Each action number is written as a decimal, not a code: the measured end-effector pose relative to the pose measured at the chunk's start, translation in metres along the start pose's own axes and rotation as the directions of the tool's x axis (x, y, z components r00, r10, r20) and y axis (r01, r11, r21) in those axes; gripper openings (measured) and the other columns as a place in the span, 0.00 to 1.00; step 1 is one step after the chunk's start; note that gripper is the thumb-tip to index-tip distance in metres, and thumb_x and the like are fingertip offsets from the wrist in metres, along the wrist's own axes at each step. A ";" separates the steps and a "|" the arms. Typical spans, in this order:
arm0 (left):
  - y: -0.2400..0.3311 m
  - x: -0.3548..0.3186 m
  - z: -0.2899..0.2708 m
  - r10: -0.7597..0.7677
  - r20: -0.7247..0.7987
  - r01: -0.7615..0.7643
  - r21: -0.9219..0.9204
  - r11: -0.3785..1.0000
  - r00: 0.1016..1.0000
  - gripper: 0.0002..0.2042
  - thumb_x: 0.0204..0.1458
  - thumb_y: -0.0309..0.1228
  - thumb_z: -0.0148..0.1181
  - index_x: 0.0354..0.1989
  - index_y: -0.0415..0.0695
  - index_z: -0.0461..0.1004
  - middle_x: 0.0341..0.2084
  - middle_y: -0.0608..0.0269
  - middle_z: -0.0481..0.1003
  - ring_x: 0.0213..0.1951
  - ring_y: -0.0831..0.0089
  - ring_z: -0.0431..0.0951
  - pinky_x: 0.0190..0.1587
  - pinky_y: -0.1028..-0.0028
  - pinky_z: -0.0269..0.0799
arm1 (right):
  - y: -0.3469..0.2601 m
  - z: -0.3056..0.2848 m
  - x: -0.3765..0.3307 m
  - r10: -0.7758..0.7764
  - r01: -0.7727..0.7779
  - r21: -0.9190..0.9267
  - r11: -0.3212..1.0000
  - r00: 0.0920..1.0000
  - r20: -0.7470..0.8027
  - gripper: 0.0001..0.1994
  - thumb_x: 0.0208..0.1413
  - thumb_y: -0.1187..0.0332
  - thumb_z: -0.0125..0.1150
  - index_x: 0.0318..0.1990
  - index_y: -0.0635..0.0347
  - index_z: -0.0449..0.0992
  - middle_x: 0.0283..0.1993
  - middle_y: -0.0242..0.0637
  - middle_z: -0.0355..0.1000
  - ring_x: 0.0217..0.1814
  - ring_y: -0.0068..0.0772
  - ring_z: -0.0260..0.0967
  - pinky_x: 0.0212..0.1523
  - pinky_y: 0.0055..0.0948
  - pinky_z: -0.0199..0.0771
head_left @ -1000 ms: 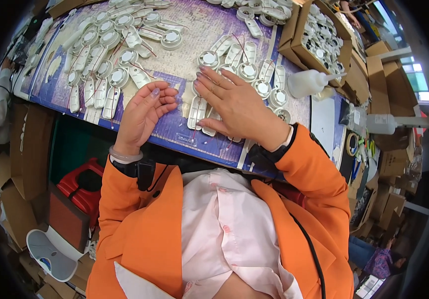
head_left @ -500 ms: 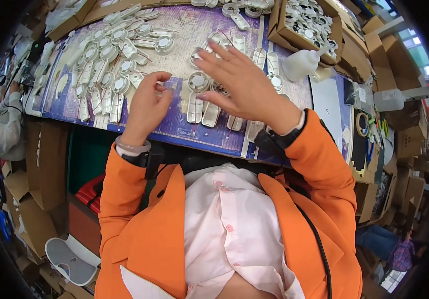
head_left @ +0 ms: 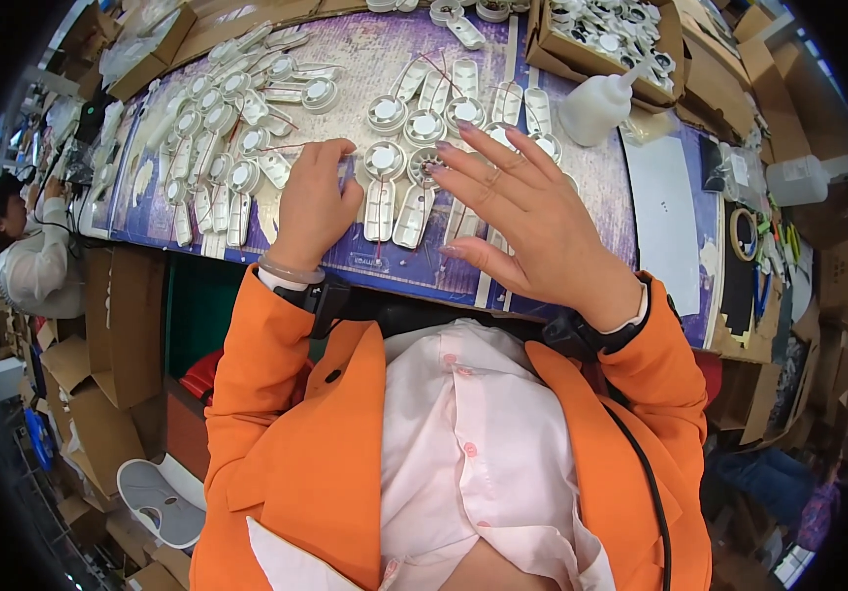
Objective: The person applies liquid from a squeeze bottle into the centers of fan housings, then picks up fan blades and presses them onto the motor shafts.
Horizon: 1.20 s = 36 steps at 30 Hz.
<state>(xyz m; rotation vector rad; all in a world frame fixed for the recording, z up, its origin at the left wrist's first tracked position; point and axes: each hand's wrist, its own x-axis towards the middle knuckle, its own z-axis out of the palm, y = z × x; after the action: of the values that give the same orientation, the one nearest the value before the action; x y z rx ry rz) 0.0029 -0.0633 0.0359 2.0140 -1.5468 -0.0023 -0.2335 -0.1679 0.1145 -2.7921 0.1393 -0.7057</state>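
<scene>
right hand (head_left: 532, 222) lifted off white parts (head_left: 382, 187), bottle (head_left: 596, 103) beyond

**White plastic housings on the purple mat**

The white plastic housings (head_left: 381, 187) lie flat in a loose row on the purple work mat (head_left: 562, 167) — each a long, rounded body with a round disc head at its far end. Two sit side by side just right of the left hand (head_left: 314, 202), which is closed with its fingertips against the mat at their edge. The right hand (head_left: 532, 222) is spread, fingers splayed, over further housings (head_left: 463, 103) of the same kind — thin red wires (head_left: 424, 64) trail from several of them.
</scene>
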 end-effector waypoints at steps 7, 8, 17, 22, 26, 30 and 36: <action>0.000 0.000 -0.006 -0.021 0.079 0.023 -0.027 0.999 0.997 0.11 0.40 0.25 0.56 0.36 0.45 0.73 0.37 0.54 0.69 0.36 0.59 0.72 0.36 0.68 0.70 | 0.007 -0.003 -0.014 0.023 -0.023 0.028 0.999 0.999 -0.022 0.25 0.47 0.59 0.61 0.53 0.57 0.68 0.55 0.39 0.66 0.61 0.41 0.58 0.63 0.45 0.50; 0.000 -0.002 -0.006 -0.025 0.071 0.026 -0.021 0.999 0.997 0.11 0.41 0.25 0.56 0.35 0.46 0.74 0.37 0.55 0.69 0.35 0.60 0.72 0.36 0.69 0.70 | 0.008 -0.003 -0.016 0.022 -0.021 0.028 0.999 1.000 -0.021 0.25 0.47 0.59 0.61 0.53 0.57 0.68 0.55 0.39 0.66 0.61 0.41 0.59 0.63 0.46 0.50; 0.011 -0.011 -0.005 0.151 -0.002 -0.142 0.325 0.935 0.988 0.09 0.42 0.26 0.58 0.34 0.48 0.76 0.34 0.65 0.72 0.34 0.65 0.72 0.33 0.71 0.72 | 0.009 -0.001 -0.025 0.039 -0.039 0.027 0.999 0.999 -0.016 0.24 0.46 0.59 0.61 0.52 0.56 0.70 0.54 0.37 0.67 0.61 0.40 0.58 0.63 0.46 0.49; 0.020 -0.014 -0.008 0.144 0.050 -0.152 0.384 0.911 0.988 0.10 0.41 0.24 0.56 0.35 0.47 0.76 0.35 0.63 0.71 0.37 0.64 0.72 0.33 0.69 0.71 | 0.009 0.002 -0.028 0.050 -0.050 0.032 0.998 0.999 -0.008 0.23 0.47 0.60 0.60 0.52 0.56 0.70 0.54 0.37 0.67 0.61 0.40 0.58 0.63 0.46 0.49; 0.022 -0.008 -0.017 0.208 0.160 -0.256 0.401 0.880 0.965 0.11 0.40 0.22 0.54 0.35 0.44 0.75 0.37 0.61 0.71 0.40 0.63 0.71 0.36 0.68 0.71 | 0.011 0.002 -0.026 0.039 -0.038 0.046 0.998 0.999 -0.013 0.23 0.47 0.60 0.60 0.52 0.56 0.69 0.54 0.37 0.67 0.61 0.40 0.58 0.63 0.46 0.49; 0.015 -0.009 -0.020 0.242 0.244 -0.322 0.378 0.868 0.939 0.15 0.39 0.20 0.51 0.39 0.42 0.74 0.40 0.58 0.70 0.42 0.62 0.70 0.39 0.70 0.70 | 0.009 0.002 -0.023 0.038 -0.037 0.052 0.998 0.999 -0.016 0.24 0.48 0.61 0.60 0.53 0.57 0.68 0.53 0.37 0.67 0.61 0.41 0.58 0.63 0.46 0.49; -0.013 -0.014 -0.025 -0.080 0.210 0.147 -0.326 0.934 0.974 0.17 0.44 0.19 0.48 0.44 0.40 0.73 0.38 0.57 0.71 0.40 0.65 0.71 0.40 0.75 0.68 | 0.011 -0.001 -0.024 0.047 -0.044 0.088 0.995 0.998 -0.032 0.24 0.48 0.62 0.58 0.54 0.58 0.67 0.53 0.37 0.67 0.60 0.42 0.59 0.63 0.47 0.49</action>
<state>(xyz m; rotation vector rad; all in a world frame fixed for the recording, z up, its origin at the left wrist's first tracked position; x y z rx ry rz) 0.0187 -0.0378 0.0463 1.8619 -1.4258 -0.4936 -0.2554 -0.1750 0.1015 -2.6858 0.1732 -0.7310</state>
